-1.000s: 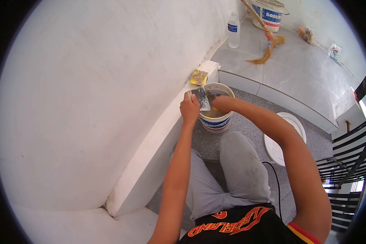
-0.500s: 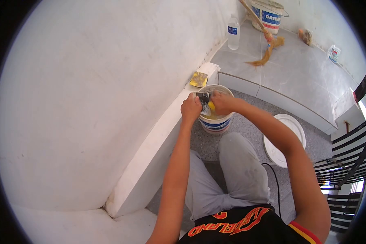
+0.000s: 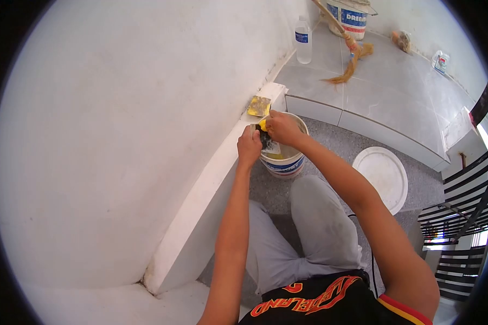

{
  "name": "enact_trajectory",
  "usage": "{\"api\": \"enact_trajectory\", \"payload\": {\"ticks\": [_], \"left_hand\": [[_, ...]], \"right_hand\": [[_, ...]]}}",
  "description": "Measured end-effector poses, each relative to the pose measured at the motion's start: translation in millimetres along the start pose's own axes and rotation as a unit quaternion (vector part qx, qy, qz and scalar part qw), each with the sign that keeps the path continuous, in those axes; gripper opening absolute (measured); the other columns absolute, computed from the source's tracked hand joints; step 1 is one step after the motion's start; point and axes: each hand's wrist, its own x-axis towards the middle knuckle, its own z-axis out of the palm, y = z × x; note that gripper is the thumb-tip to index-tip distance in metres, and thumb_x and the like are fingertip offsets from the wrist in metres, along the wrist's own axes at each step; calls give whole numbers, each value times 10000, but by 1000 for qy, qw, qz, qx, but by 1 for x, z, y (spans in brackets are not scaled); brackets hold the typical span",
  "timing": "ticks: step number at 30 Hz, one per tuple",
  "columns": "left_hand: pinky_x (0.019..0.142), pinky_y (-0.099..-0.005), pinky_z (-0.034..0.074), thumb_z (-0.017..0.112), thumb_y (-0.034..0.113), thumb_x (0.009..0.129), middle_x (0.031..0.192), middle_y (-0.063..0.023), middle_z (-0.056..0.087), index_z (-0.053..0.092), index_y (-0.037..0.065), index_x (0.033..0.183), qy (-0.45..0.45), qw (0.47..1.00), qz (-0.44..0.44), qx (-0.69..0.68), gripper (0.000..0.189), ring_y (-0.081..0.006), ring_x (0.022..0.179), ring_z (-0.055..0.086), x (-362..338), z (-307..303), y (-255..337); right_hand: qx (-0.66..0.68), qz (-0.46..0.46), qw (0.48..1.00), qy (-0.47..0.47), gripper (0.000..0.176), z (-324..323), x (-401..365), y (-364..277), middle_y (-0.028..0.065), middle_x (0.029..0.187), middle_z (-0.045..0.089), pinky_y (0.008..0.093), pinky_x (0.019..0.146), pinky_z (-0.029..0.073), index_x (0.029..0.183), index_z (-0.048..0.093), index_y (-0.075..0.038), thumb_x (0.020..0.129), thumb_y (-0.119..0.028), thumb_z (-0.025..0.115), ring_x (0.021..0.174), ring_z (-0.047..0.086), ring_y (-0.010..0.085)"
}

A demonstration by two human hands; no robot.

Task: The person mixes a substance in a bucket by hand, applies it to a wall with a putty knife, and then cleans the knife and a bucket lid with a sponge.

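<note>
Yellow shows at the fingertips of my right hand (image 3: pixel 284 130): they are closed on a small yellow piece (image 3: pixel 262 125), its outline partly hidden by the fingers. My left hand (image 3: pixel 249 146) is clenched around the near side of a flat blade (image 3: pixel 269 144), dark and smeared with something pale, held above the bucket (image 3: pixel 285 168). The yellow piece lies at the blade's upper edge — touching it, I judge, though the fingers hide the contact.

I read the step in hand as wiping or scraping the blade clean over the bucket's mouth. Another stroke would call for a firm left grip, the blade kept level, and the right fingers clear of its edge. If the blade is wet, it could slip.

Just beyond the bucket, a stained yellow square (image 3: pixel 259 106) rests on the white ledge (image 3: pixel 200 189). Off to the right a round white lid (image 3: pixel 380 180) lies on the speckled floor (image 3: pixel 322 142). Farther out, a bottle (image 3: pixel 303 50) stands on the tiled platform (image 3: pixel 390 81) — a straw broom (image 3: pixel 348 67) and a larger bucket (image 3: pixel 354 20) are near it.
</note>
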Motion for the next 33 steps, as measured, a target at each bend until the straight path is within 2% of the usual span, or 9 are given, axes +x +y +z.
{"api": "enact_trajectory", "payload": {"ticks": [8, 11, 12, 14, 17, 21, 24, 26, 33], "left_hand": [[676, -516, 422, 484, 186, 847, 824, -263, 592, 516, -1, 925, 4, 999, -2, 44, 205, -455, 800, 558, 2, 3, 1], [665, -517, 424, 485, 191, 850, 810, -263, 592, 515, -1, 931, 13, 998, -11, 55, 210, -454, 792, 560, 0, 0, 6], [661, -515, 426, 486, 192, 852, 804, -262, 593, 516, -2, 936, 9, 998, -9, 69, 213, -453, 788, 561, 0, 1, 6], [665, -515, 426, 489, 190, 851, 812, -262, 592, 517, -2, 938, 11, 999, -11, 47, 213, -453, 791, 560, -2, 2, 7], [670, -514, 425, 490, 186, 850, 826, -263, 591, 518, -4, 938, 20, 999, -3, 42, 212, -454, 798, 557, -1, 5, 2], [676, -513, 422, 488, 183, 848, 848, -265, 586, 518, -8, 932, 29, 999, -4, 28, 210, -454, 810, 553, -1, 4, 2], [682, -509, 423, 485, 180, 848, 853, -263, 587, 519, -10, 938, 30, 999, 10, 30, 213, -454, 816, 553, 0, 5, -2], [688, -504, 425, 485, 178, 847, 863, -263, 587, 521, -11, 944, 22, 1000, 6, 13, 216, -453, 824, 552, 0, 5, -4], [662, -519, 427, 475, 168, 840, 798, -262, 593, 519, -8, 911, 59, 997, 55, -6, 195, -454, 765, 561, 1, 6, -4]], "right_hand": [[-139, 138, 967, -165, 105, -14, -2, 10, 176, 848, 577, 412, 677, 499, 739, 626, -14, 664, -86, 607, 782, 605, 331], [-133, 187, 973, -22, 127, -23, -7, -10, 175, 923, 567, 397, 696, 497, 786, 629, -23, 677, -80, 599, 811, 599, 322], [-134, 186, 973, -24, 127, -22, -6, -12, 175, 923, 567, 397, 696, 497, 786, 629, -23, 677, -80, 599, 811, 599, 322], [10, 10, 996, 84, 127, -19, -7, -15, 168, 971, 555, 386, 719, 490, 807, 622, -35, 688, -62, 587, 839, 590, 304], [-86, 25, 993, -78, 140, -1, -9, 3, 164, 946, 560, 386, 733, 482, 832, 622, -44, 699, -52, 580, 850, 581, 302], [-170, 105, 977, -72, 93, -23, -4, -5, 160, 928, 562, 387, 741, 474, 794, 615, -44, 709, -51, 577, 851, 581, 297], [-54, 59, 996, 36, 54, -18, -6, -12, 162, 918, 563, 382, 737, 473, 749, 613, -37, 720, -54, 570, 848, 580, 293], [36, -105, 992, 59, 42, -7, -12, -13, 164, 927, 566, 385, 736, 471, 726, 600, -31, 716, -59, 572, 850, 582, 288], [-55, -21, 996, -61, 93, 4, -10, 20, 155, 888, 565, 394, 744, 473, 769, 627, -19, 716, -68, 570, 836, 580, 306]]}}
